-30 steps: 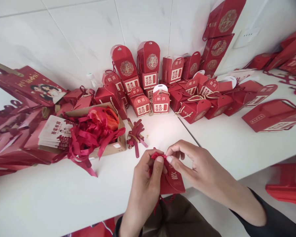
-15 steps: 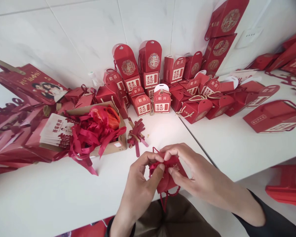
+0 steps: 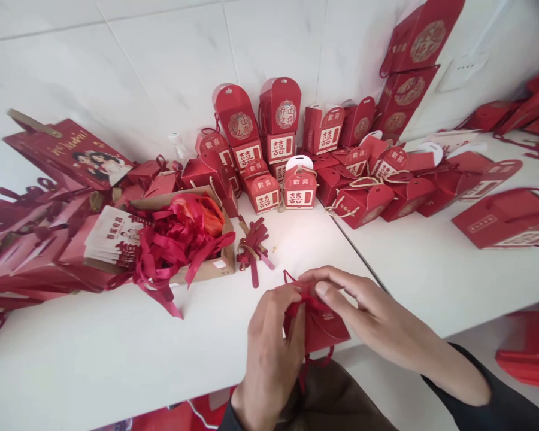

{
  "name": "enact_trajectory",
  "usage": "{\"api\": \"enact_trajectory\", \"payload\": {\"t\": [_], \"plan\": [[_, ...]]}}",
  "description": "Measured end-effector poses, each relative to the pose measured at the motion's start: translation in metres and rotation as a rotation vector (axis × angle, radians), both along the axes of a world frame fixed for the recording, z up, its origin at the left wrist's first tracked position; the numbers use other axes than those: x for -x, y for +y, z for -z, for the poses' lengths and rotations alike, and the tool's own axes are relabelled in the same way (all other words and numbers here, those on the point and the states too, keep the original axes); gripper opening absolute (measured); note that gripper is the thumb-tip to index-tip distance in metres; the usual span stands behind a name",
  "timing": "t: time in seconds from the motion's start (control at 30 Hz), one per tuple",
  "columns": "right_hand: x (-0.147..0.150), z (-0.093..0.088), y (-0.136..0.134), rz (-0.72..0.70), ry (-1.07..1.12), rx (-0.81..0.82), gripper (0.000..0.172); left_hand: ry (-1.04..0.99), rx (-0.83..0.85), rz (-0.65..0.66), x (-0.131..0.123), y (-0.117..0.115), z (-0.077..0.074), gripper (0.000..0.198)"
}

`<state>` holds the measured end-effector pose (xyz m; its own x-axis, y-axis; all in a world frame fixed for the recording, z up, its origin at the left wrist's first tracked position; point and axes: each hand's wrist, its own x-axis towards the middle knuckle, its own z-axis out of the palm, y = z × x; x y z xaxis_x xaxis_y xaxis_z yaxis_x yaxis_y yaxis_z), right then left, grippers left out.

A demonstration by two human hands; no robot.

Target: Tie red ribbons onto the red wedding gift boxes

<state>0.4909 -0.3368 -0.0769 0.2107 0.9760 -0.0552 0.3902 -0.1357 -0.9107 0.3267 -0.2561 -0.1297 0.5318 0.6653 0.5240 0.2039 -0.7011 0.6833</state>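
A small red gift box (image 3: 326, 332) sits at the table's front edge, twisted red cords showing at its far and near sides. Bunched red ribbon (image 3: 312, 301) lies across its top. With bent fingers and thumb, my left hand (image 3: 273, 341) grips the ribbon at the box's left side, partly hiding both. My right hand (image 3: 359, 305) reaches over from the right, its thumb and curved fingers closed at the ribbon near the top; the fingertips are partly hidden.
A cardboard box (image 3: 227, 260) of red ribbons stands at left, beside a small pile of red straps (image 3: 254, 245). Several finished red boxes (image 3: 300, 190) line the wall. Piled red bags (image 3: 49, 239) fill the far left. A seam (image 3: 363, 257) divides the tabletops.
My left hand has turned, its back now more to the camera, and its fingers have moved down along the ribbon. My right thumb has lifted toward the fingers. The view has shifted slightly.
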Motion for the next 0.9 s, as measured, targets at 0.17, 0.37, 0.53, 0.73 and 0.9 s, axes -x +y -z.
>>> {"api": "enact_trajectory", "payload": {"t": [0.17,0.37,0.53,0.73,0.9], "plan": [[-0.006,0.012,0.003,-0.020,-0.032,-0.004,0.039,-0.078,-0.050,0.056,-0.001,-0.006,0.001,0.022],[-0.011,0.020,0.005,-0.024,-0.043,-0.062,0.036,-0.109,-0.091,-0.024,-0.004,-0.004,-0.006,0.018],[-0.011,0.016,0.000,0.014,-0.151,0.038,0.030,-0.052,0.009,-0.058,0.005,-0.004,-0.009,0.010],[-0.014,0.010,-0.006,0.090,-0.220,0.167,0.029,0.070,0.054,-0.137,0.023,-0.002,-0.005,0.009],[-0.017,0.013,-0.007,0.126,-0.201,0.222,0.031,0.141,0.104,-0.134,0.032,-0.006,-0.005,0.010]]}}
